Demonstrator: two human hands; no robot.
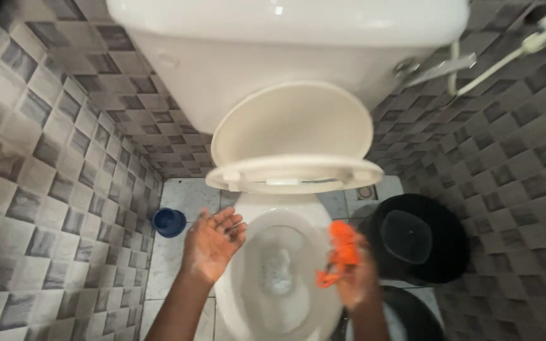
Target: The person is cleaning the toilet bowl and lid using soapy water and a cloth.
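Observation:
A white toilet stands below me, its bowl (285, 278) open with foamy water inside. The seat and lid (292, 136) are raised against the white cistern (285, 57). My left hand (213, 243) hovers palm up over the bowl's left rim, fingers spread, wet and soapy, holding nothing. Over the bowl's right rim my right hand (356, 281) grips an orange scrubbing cloth (341, 252), which hangs bunched from the fingers.
Grey checked tile walls close in on both sides. A small blue container (169, 221) sits on the floor at the left wall. A black bucket (419, 239) stands right of the bowl. A metal flush handle (440, 68) and white hose (507, 60) are at upper right.

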